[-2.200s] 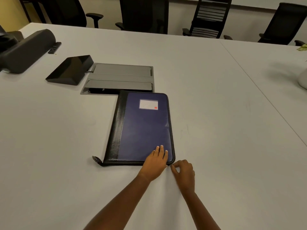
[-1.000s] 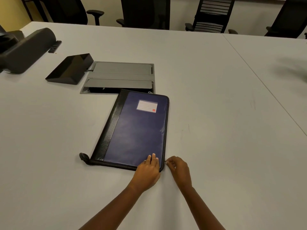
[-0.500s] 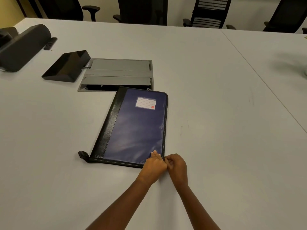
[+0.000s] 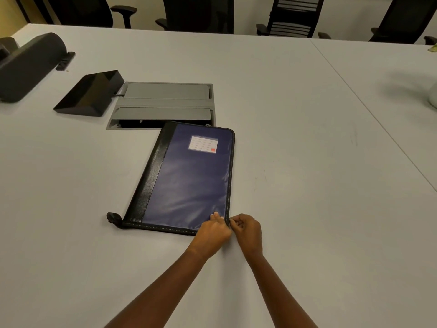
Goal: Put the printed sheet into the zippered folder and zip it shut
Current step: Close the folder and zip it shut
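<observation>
Grey counter [image 4: 307, 138] filled the meeting room, with office chairs [image 4: 293, 15] ranged along its far edge and a cable hatch [image 4: 165, 100] sunk near its middle. Just on the near side of that hatch lay the zippered folder [image 4: 189, 181], closed and flat, blue cover up, black spine to the left, skewed a little.

No printed sheet showed; we judged it already inside. We took the folder for light, floppy and slick, apt to skate on the counter when tugged, so it wanted pinning beside the zip [image 4: 231, 176].

Our left grip [image 4: 212, 230] pressed its fingertips on the cover at the near right corner, holding nothing. Hard beside it, our right grip [image 4: 248, 230] pinched the zip at that corner; the pull was too small to make out.
</observation>
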### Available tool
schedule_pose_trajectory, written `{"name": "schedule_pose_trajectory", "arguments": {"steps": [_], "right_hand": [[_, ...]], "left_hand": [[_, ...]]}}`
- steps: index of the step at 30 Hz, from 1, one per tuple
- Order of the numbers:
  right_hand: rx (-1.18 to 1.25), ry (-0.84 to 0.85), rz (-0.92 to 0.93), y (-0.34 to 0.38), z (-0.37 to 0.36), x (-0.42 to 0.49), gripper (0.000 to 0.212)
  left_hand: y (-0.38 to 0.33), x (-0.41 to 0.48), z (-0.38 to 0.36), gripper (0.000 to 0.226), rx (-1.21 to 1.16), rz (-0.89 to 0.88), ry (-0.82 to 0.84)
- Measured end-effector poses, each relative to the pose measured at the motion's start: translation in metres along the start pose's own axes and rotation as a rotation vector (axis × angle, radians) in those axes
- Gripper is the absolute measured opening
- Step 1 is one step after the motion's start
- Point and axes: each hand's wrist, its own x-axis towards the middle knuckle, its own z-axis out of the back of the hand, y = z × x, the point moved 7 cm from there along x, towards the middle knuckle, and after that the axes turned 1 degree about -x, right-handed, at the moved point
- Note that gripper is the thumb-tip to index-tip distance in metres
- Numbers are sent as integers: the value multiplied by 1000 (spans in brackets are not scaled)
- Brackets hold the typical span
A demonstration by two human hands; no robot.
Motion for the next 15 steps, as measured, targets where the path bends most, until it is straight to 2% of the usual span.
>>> {"name": "schedule_pose_trajectory", "arguments": {"steps": [4, 8, 10, 12, 15], "right_hand": [[-75, 60, 50, -2, -7, -12, 15], [-18, -10, 33, -7, -7, -30, 10], [44, -65, 12, -6, -6, -35, 9], [87, -116, 2, -3, -2, -33, 11], [112, -163, 5, 5, 5, -20, 9]], "left_hand": [[2, -3, 1, 44, -24, 65, -11], [5, -8, 8, 37, -128, 166, -106], [4, -16, 22, 32, -134, 133, -294], [-1, -26, 30, 32, -91, 51, -324], [-2, -30, 36, 37, -67, 35, -417]]}}
